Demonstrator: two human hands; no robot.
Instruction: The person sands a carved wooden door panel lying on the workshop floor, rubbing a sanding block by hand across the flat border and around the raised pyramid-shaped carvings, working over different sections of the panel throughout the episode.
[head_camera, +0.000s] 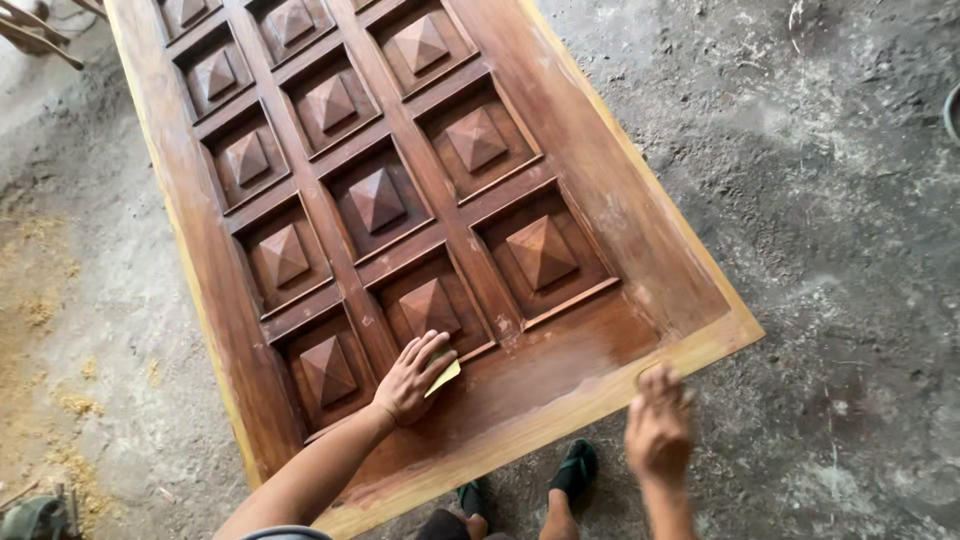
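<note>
A large brown wooden door (590, 180) lies flat, its face set with rows of square recessed panels bearing raised pyramids. My left hand (412, 376) presses a small yellow piece of sandpaper (445, 374) against the lower rail, just under a panel. My right hand (658, 428) hovers blurred over the door's near bottom edge, fingers spread, holding nothing. The bottom rail shows pale dusty patches.
A dusty grey concrete floor (830, 200) surrounds the door. Sawdust (40, 300) lies scattered at the left. My feet in dark sandals (575, 470) stand at the door's near end. Wooden pieces (30, 30) sit at the top left corner.
</note>
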